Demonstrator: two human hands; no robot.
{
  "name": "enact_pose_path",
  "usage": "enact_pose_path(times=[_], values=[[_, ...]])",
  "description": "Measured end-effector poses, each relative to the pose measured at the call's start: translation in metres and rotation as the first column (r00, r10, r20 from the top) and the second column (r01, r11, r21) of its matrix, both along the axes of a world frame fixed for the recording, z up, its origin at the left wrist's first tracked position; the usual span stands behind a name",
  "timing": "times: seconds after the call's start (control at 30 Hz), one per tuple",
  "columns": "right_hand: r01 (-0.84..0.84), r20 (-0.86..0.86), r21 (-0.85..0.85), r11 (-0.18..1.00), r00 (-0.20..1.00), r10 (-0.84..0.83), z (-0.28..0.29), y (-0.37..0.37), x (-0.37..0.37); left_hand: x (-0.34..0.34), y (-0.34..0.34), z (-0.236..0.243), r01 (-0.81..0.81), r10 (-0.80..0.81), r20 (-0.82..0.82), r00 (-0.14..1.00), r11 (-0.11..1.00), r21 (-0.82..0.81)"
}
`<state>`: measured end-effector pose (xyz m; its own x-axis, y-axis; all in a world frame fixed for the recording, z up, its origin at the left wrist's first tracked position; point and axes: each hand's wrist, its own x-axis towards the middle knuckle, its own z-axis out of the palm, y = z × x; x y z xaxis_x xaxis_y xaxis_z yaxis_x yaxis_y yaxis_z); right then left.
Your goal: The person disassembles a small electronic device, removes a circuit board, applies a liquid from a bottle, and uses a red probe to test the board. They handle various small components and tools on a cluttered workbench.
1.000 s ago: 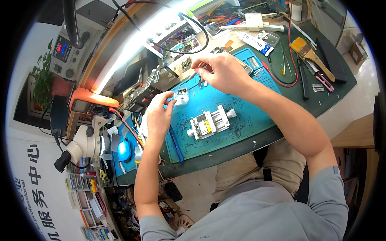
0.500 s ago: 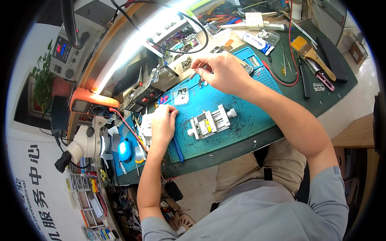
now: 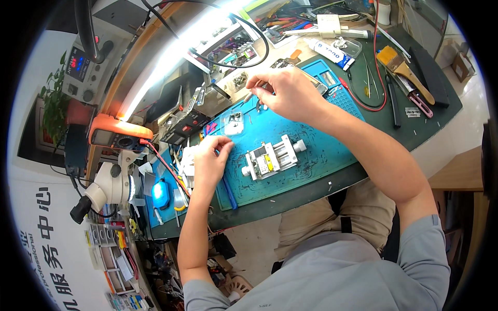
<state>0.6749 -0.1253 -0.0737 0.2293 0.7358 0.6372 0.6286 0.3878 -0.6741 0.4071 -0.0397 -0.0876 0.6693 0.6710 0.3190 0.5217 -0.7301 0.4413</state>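
A metal clamp fixture [image 3: 284, 151] lies on the blue work mat [image 3: 311, 155], gripping a small circuit board [image 3: 263, 160] with a yellow patch. My right hand [image 3: 285, 93] hovers over the far part of the mat, thumb and fingers pinched; whatever they hold is too small to make out. Just below its fingertips lies a small dark-tipped tool [image 3: 259, 105]. My left hand [image 3: 211, 158] is at the mat's left edge, fingers curled with the thumb close to the forefinger, and its grip is unclear. Near it are a clear plastic box [image 3: 233, 124] of small parts and a blue-handled tool [image 3: 230, 193].
At the left are an orange multimeter [image 3: 120, 132], a white microscope [image 3: 106, 189] and a glowing blue device [image 3: 161, 194]. A glue tube [image 3: 332, 54], a wide brush [image 3: 402, 70] and a pink-handled cutter [image 3: 420, 105] lie at the far right. A red cable [image 3: 383, 78] loops there.
My left hand has shifted slightly, its thumb and forefinger reaching a little further right. My right hand and the clamp fixture stay in place.
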Motion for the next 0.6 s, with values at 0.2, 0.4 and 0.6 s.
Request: enact_pose_path(times=[0.2, 0.4, 0.6], values=[[-0.003, -0.022, 0.002, 1.0, 1.0, 0.003, -0.001, 0.001, -0.001, -0.002, -0.003, -0.005, 0.025, -0.027, -0.08, 0.996, 0.999, -0.03], [-0.019, -0.066, -0.032, 0.999, 0.998, 0.016, 0.002, 0.002, 0.002, 0.006, 0.012, 0.003, 0.036, -0.039, 0.024, 0.999, 0.99, 0.136], [0.116, -0.095, -0.025, 0.993, 0.989, -0.117, -0.001, 0.006, 0.005, 0.025, 0.026, 0.015, 0.034, -0.047, 0.058, 0.997, 0.98, 0.198]])
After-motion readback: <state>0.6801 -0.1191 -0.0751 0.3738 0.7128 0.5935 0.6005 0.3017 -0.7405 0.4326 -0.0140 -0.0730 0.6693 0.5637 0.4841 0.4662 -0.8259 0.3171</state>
